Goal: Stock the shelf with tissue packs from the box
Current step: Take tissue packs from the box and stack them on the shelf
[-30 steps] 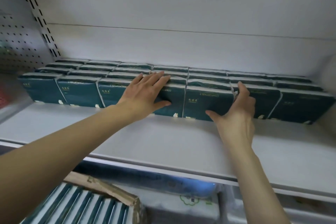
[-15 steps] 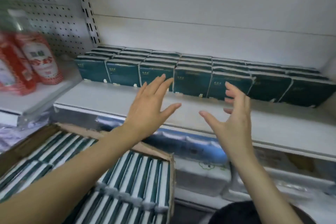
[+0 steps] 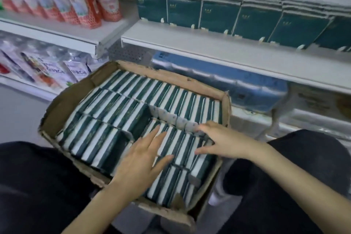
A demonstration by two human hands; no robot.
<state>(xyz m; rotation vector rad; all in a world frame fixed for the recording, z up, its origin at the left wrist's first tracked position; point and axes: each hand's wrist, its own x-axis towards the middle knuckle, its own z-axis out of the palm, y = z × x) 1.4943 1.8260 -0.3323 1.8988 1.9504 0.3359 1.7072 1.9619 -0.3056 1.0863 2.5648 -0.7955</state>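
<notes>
Step in hand, by the look of it: pulling the next batch of tissue packs (image 3: 176, 144) from the cardboard box (image 3: 62, 104), lower centre of frame.

Left hand (image 3: 144, 159): fingers spread, flat on the pack edges, holding nothing. Right hand (image 3: 224, 142): fingers spread too, tips at the far end of the same sunken row, thumb toward the near end. No grip yet on either side.

To do it well: bracket a short run of adjacent packs between both palms, squeeze inward, lift straight up. The packs stand on edge and tightly packed, so a loose grab would likely fan out or drag neighbours along. The lowered pocket under the hands gives finger room.

Counts: one box; two hands. The shelf (image 3: 190, 45), upper right of frame, shows six teal packs (image 3: 218, 13) across its front row plus a partial seventh at the frame edge, further rows behind. Packs in the box: dozens, in about three rows, too blurred for an exact count.
</notes>
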